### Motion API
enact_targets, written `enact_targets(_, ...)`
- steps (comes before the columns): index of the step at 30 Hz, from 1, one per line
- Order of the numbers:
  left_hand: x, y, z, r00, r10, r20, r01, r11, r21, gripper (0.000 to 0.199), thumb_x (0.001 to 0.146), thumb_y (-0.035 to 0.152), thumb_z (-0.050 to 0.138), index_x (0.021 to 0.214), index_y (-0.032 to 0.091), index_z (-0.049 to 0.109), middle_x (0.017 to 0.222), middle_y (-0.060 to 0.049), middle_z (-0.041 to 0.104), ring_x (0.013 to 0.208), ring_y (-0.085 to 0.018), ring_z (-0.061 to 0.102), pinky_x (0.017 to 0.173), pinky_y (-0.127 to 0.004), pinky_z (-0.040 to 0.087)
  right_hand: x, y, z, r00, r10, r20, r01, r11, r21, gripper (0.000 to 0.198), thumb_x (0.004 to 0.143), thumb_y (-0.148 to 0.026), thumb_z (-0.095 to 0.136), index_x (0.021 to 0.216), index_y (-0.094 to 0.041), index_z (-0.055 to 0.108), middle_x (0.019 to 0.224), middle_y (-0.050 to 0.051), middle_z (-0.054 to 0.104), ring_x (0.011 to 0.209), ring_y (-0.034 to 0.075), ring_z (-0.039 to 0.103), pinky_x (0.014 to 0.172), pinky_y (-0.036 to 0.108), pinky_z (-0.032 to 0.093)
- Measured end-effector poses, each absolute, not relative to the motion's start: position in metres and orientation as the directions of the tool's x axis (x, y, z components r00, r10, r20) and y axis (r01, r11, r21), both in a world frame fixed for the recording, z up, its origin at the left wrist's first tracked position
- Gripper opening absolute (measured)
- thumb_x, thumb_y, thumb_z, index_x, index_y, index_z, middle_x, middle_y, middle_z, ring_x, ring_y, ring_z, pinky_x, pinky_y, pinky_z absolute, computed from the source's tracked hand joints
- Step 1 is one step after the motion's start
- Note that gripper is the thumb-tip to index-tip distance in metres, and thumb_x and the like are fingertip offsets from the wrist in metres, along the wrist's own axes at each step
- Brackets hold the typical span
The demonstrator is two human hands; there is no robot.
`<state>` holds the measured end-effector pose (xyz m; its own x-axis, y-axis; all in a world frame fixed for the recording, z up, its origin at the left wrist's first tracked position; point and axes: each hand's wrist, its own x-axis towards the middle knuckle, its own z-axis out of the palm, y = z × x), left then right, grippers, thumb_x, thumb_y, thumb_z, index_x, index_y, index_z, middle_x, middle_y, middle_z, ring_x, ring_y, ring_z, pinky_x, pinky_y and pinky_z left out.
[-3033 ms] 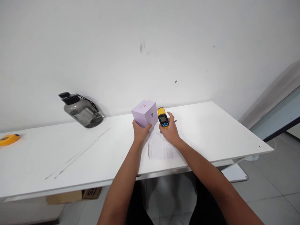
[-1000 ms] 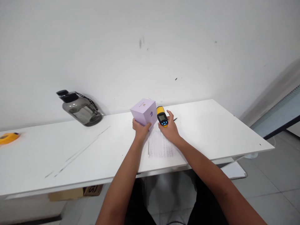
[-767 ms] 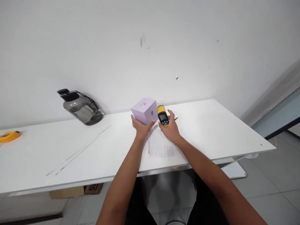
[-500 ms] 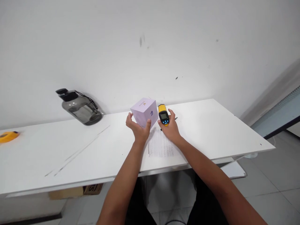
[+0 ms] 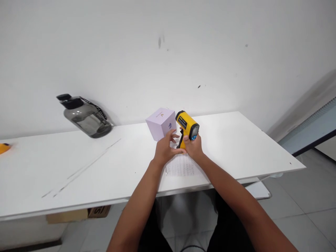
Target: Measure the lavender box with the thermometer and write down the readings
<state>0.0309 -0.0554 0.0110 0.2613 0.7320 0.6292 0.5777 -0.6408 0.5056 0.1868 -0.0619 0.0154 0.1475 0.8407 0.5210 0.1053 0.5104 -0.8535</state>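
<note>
A yellow and black infrared thermometer (image 5: 187, 124) is in my right hand (image 5: 193, 146), its fingers wrapped round the handle. Its nose points to the upper left, and its small screen and blue buttons face back toward me. My left hand (image 5: 166, 148) is beside the handle, thumb stretched to the handle's lower end and fingers apart; whether it bears any weight I cannot tell. Just behind the left fingers, a lilac cube-shaped box (image 5: 158, 123) rests on the white table. Below both hands lies a printed sheet of paper (image 5: 181, 167), partly covered by my wrists.
To the left, a grey see-through water bottle (image 5: 89, 117) with a black lid stands near the wall. An orange-yellow object (image 5: 4, 147) is cut off at the left edge. The white table (image 5: 252, 147) ends at the right, above a tiled floor. A cardboard box (image 5: 68, 216) sits underneath.
My left hand has let go of the lilac box and moved right to the thermometer's handle. The thermometer has been raised and turned, so its yellow side now shows.
</note>
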Motion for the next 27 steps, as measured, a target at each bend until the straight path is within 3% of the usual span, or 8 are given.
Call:
enact_targets(4, 0.027, -0.054, 0.01, 0.301, 0.78, 0.549, 0.613, -0.599, 0.515, 0.092, 0.062, 0.058, 0.084, 0.137, 0.028, 0.04, 0.102, -0.002, 0.076, 0.074, -0.015, 0.071, 0.07, -0.027, 0.054, 0.189, -0.059, 0.011, 0.131, 0.841, 0.525, 0.143, 0.508, -0.85, 0.065, 0.068, -0.08, 0.064, 0.089, -0.019, 0.064, 0.084, 0.01, 0.071, 0.079, 0.026, 0.07, 0.069, 0.037, 0.057)
enact_targets(10, 0.03, -0.056, 0.01, 0.289, 0.772, 0.566, 0.692, -0.577, 0.434, 0.081, 0.069, 0.039, 0.083, 0.137, 0.026, 0.04, 0.098, 0.001, 0.076, 0.074, -0.015, 0.071, 0.068, -0.027, 0.053, 0.19, -0.057, 0.013, 0.162, 0.837, 0.522, 0.24, 0.48, -0.844, 0.052, 0.07, -0.071, 0.069, 0.08, -0.02, 0.062, 0.076, 0.007, 0.069, 0.071, 0.023, 0.067, 0.068, 0.036, 0.057)
enact_targets(14, 0.036, -0.057, 0.005, 0.291, 0.677, 0.676, 0.651, -0.658, 0.379, 0.084, 0.071, 0.032, 0.077, 0.141, 0.024, 0.032, 0.115, -0.006, 0.072, 0.088, -0.018, 0.072, 0.075, -0.031, 0.057, 0.189, -0.06, 0.018, 0.225, 0.832, 0.507, 0.244, 0.456, -0.856, 0.052, 0.067, -0.067, 0.073, 0.085, -0.02, 0.064, 0.083, 0.008, 0.072, 0.076, 0.024, 0.068, 0.071, 0.038, 0.058)
enact_targets(17, 0.042, -0.057, 0.002, 0.295, 0.597, 0.746, 0.623, -0.712, 0.324, 0.08, 0.074, 0.031, 0.07, 0.143, 0.02, 0.03, 0.126, -0.013, 0.065, 0.105, -0.024, 0.07, 0.087, -0.038, 0.058, 0.188, -0.063, 0.02, 0.158, 0.878, 0.452, 0.194, 0.422, -0.886, 0.05, 0.069, -0.064, 0.072, 0.088, -0.018, 0.066, 0.082, 0.008, 0.072, 0.075, 0.023, 0.068, 0.071, 0.036, 0.057)
enact_targets(20, 0.047, -0.057, 0.002, 0.31, 0.568, 0.763, 0.607, -0.736, 0.301, 0.075, 0.078, 0.028, 0.061, 0.145, 0.016, 0.028, 0.124, -0.017, 0.064, 0.111, -0.028, 0.067, 0.09, -0.043, 0.057, 0.187, -0.064, 0.021, 0.098, 0.897, 0.431, 0.193, 0.408, -0.892, 0.051, 0.068, -0.063, 0.074, 0.087, -0.017, 0.068, 0.079, 0.007, 0.072, 0.072, 0.022, 0.067, 0.067, 0.034, 0.056)
enact_targets(23, 0.05, -0.059, 0.004, 0.317, 0.586, 0.746, 0.588, -0.739, 0.33, 0.076, 0.077, 0.025, 0.058, 0.146, 0.015, 0.028, 0.125, -0.018, 0.063, 0.111, -0.03, 0.067, 0.088, -0.044, 0.057, 0.186, -0.064, 0.019, 0.087, 0.898, 0.432, 0.2, 0.409, -0.89, 0.052, 0.067, -0.063, 0.075, 0.089, -0.016, 0.067, 0.081, 0.007, 0.072, 0.072, 0.022, 0.067, 0.067, 0.033, 0.056)
enact_targets(27, 0.052, -0.063, 0.009, 0.295, 0.711, 0.638, 0.611, -0.654, 0.447, 0.074, 0.074, 0.026, 0.06, 0.142, 0.016, 0.035, 0.118, -0.015, 0.066, 0.095, -0.028, 0.07, 0.075, -0.039, 0.058, 0.186, -0.064, 0.015, 0.076, 0.888, 0.454, 0.247, 0.425, -0.871, 0.056, 0.066, -0.067, 0.075, 0.092, -0.017, 0.065, 0.082, 0.006, 0.072, 0.074, 0.022, 0.067, 0.068, 0.035, 0.056)
